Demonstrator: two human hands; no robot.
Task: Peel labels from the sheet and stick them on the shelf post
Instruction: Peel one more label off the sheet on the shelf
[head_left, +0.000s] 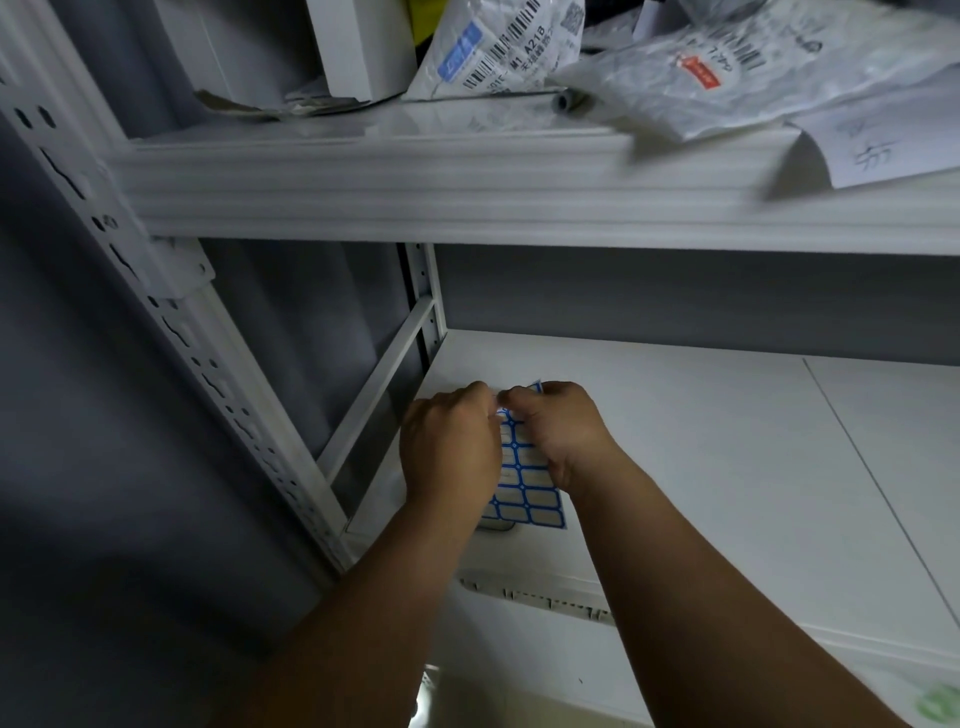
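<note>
A sheet of white labels with blue borders (530, 499) lies over the lower shelf board (675, 441), partly covered by both hands. My left hand (449, 447) and my right hand (558, 431) meet at the sheet's far end, fingers curled, fingertips pinching at its top edge. Whether a label is lifted is hidden by the fingers. The perforated white shelf post (171, 322) runs diagonally at the left, a little way from both hands.
The upper shelf (415, 187) overhangs the hands and carries plastic mailing bags (519, 47) with barcodes, a white box (358, 47) and a handwritten paper (878, 145). A rear post (428, 301) and a slanted brace (379, 384) stand behind. A grey curtain (78, 493) hangs at left.
</note>
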